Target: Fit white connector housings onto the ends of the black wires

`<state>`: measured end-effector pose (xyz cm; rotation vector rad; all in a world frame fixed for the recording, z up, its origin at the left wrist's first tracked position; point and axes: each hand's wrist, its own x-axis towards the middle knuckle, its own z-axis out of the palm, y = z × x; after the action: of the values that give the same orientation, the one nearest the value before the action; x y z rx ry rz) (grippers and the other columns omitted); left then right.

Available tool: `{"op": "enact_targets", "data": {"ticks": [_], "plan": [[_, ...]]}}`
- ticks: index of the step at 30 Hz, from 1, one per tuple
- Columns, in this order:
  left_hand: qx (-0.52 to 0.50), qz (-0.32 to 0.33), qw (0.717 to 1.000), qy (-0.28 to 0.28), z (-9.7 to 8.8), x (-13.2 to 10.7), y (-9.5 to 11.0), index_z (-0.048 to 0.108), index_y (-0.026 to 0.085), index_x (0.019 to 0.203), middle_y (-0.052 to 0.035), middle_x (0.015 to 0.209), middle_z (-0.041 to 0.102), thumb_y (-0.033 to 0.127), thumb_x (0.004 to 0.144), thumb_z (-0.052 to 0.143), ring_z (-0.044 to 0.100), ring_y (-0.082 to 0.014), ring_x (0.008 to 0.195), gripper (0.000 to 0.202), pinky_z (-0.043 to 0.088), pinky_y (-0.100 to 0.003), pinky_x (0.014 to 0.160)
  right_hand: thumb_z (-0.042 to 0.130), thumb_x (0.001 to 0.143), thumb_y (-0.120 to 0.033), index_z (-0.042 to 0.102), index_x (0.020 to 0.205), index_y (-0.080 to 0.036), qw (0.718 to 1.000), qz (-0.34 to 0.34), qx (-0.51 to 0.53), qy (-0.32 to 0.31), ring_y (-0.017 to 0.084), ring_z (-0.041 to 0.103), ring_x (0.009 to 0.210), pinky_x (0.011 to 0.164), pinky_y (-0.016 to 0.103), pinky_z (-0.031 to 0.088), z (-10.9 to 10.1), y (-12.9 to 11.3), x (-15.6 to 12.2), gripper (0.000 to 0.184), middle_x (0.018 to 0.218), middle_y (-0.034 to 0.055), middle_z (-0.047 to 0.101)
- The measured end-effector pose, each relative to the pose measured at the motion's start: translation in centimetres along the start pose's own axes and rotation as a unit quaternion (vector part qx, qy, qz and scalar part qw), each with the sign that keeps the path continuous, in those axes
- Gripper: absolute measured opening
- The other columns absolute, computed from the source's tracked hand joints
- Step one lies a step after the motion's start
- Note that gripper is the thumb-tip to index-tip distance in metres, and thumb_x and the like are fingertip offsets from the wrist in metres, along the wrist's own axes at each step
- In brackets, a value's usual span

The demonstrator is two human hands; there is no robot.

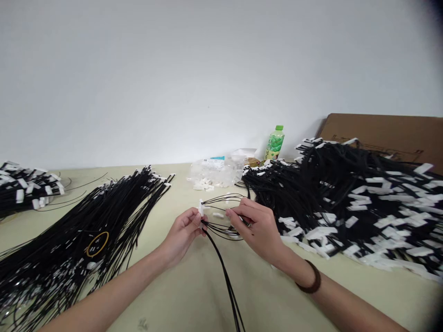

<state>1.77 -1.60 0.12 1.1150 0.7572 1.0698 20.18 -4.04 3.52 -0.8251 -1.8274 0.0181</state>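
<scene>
A white plastic connector [201,208] stands upright between the thumb and fingers of my left hand [188,226]. Thin black wires [221,227] run from it in loops to the right, while a longer bundle of black cables [221,263] hangs down toward the table's front edge. My right hand [254,221] is closed in a pinch at the looped wires, its fingertips on a thin black wire. The wire's end is hidden by the fingers. Behind the wires, a loose white connector [218,215] lies on the table.
A pile of black cables [114,212] with a yellow rubber band [97,244] lies left; another bundle [27,189] sits farther left. At right are heaped cables with white connectors [360,207]. Behind stand a clear plastic bag [212,171], a green-capped bottle [275,144] and a cardboard box [384,131].
</scene>
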Motion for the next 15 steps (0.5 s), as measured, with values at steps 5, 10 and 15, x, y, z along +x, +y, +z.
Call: {"op": "enact_targets", "data": {"ticks": [5, 10, 15], "plan": [[0.016, 0.005, 1.0, -0.006, 0.18, -0.09, 0.09, 0.057, 0.014, 0.077, -0.0014, 0.077, 0.054, 0.034, 0.075, 0.061, 0.05, -0.0099, 0.066, 0.021, 0.043, -0.023, 0.06, 0.05, 0.084, -0.014, 0.056, 0.063, -0.012, 1.0, 0.006, 0.005, -0.001, 0.007, 0.031, 0.051, 0.047, 0.021, 0.025, -0.01, -0.02, 0.01, 0.022, 0.055, -0.0032, 0.033], [0.016, 0.006, 1.0, -0.006, 0.19, -0.11, 0.07, 0.056, 0.014, 0.076, -0.0012, 0.077, 0.054, 0.035, 0.075, 0.062, 0.05, -0.01, 0.066, 0.021, 0.043, -0.023, 0.061, 0.05, 0.084, -0.015, 0.054, 0.062, -0.013, 1.0, 0.011, 0.003, 0.001, 0.007, 0.031, 0.051, 0.048, 0.021, 0.025, -0.01, 0.02, 0.03, 0.023, 0.055, -0.0032, 0.033], [0.024, 0.014, 1.0, -0.01, 0.03, -0.04, -0.1, 0.056, 0.014, 0.077, -0.0012, 0.078, 0.054, 0.035, 0.076, 0.06, 0.05, -0.01, 0.066, 0.021, 0.042, -0.023, 0.061, 0.048, 0.085, -0.015, 0.051, 0.061, -0.014, 1.0, 0.014, -0.003, -0.011, 0.007, 0.032, 0.051, 0.049, 0.021, 0.025, 0.02, 0.09, 0.0, 0.024, 0.055, -0.0032, 0.033]]}}
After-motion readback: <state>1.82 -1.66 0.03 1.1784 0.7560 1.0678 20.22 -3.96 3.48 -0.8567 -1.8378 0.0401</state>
